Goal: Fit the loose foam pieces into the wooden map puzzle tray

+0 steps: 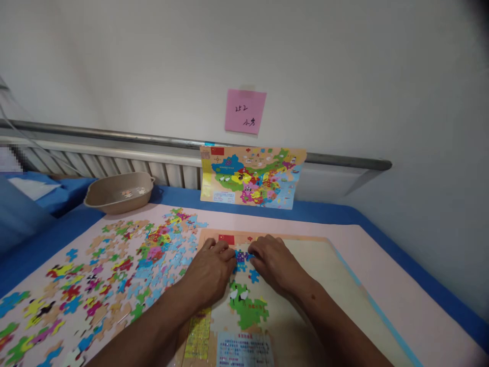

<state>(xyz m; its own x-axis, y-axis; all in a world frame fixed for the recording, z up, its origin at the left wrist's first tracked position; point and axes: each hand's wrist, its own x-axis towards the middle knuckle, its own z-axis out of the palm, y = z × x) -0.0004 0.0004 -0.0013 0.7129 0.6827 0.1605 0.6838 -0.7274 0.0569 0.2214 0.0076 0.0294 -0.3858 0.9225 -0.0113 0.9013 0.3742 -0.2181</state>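
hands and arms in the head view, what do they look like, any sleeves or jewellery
Both forearms are bare from the bottom edge of the frame up to the wrists: no sleeves show. The left hand and the right hand wear no gloves, and no rings, watch or bracelet can be seen. The right forearm has one small dark spot near the wrist. The fingernails are too small to judge.

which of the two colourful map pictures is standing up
The colourful printed map sheet leaning upright against the wall under the pink sticky note; the wooden puzzle board lies flat on the table.
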